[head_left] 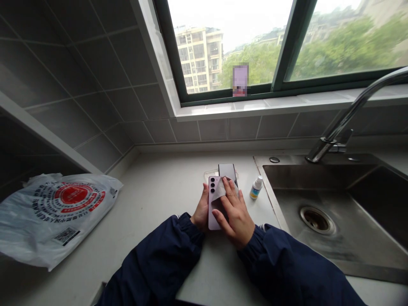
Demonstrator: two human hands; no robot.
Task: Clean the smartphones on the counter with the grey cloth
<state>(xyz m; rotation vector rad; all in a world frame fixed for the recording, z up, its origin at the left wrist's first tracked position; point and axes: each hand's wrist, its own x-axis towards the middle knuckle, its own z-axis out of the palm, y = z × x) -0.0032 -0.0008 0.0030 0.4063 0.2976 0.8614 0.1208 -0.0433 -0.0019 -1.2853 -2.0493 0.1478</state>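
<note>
A pale pink smartphone point(214, 219) is held back side up above the counter, its camera lenses at the upper left. My left hand point(200, 212) grips it along the left edge, thumb up beside the cameras. With its fingers pressing down, my right hand point(235, 214) holds a small grey cleaning cloth point(218, 192) with a zigzag edge against the phone's back. Just beyond lies a second phone point(226, 169) with a dark frame, partly covered by the held one. A clear phone case point(210, 173) shows beside it. To the right stands a small white-capped spray bottle point(256, 188).
A steel sink point(293, 195) with a chrome faucet point(331, 127) borders the white counter point(159, 187) on the right. A printed white plastic bag point(63, 212) lies at the left. Behind are a tiled wall and a window point(229, 51); a blurred pinkish thing point(240, 79) stands at the sill.
</note>
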